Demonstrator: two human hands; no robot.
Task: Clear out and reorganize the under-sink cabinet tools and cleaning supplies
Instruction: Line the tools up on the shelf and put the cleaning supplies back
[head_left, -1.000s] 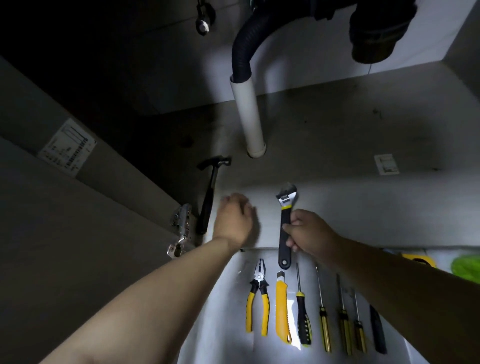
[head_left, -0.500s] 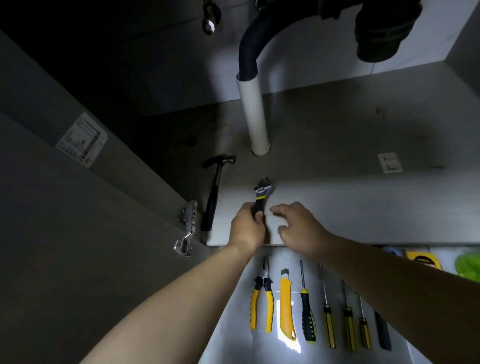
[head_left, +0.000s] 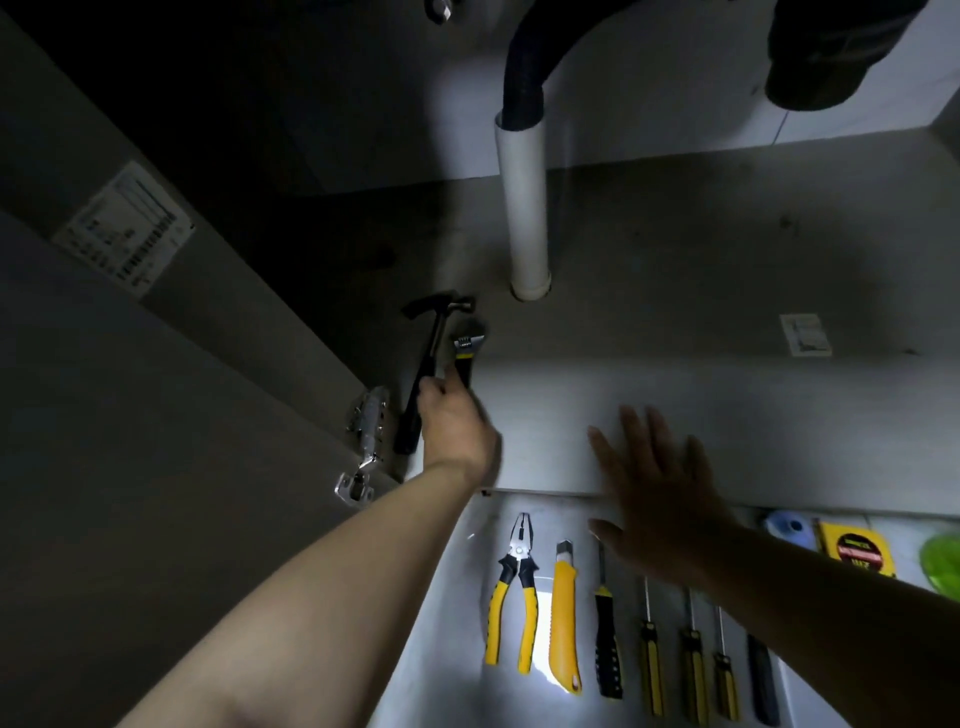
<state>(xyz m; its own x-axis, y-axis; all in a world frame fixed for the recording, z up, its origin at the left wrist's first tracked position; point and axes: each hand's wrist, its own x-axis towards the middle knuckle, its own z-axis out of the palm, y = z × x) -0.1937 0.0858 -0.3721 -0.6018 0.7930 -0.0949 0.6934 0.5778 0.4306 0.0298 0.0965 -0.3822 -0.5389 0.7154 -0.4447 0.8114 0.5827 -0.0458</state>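
Nearest, pliers (head_left: 511, 597), a knife (head_left: 565, 618) and screwdrivers (head_left: 608, 639) are laid parallel in 1 row outside the cabinet (head_left: 727, 405), evidently sorted for review. The right hand (head_left: 660, 514) is held released, fingers spread, over the cabinet's front edge, grasping nothing. Further in, the wrench (head_left: 467, 351) is grasped by its handle in the left hand (head_left: 454, 421), just beside the hammer (head_left: 427, 364), presumably to group the heavy tools. The pipe (head_left: 524, 208) stands behind.
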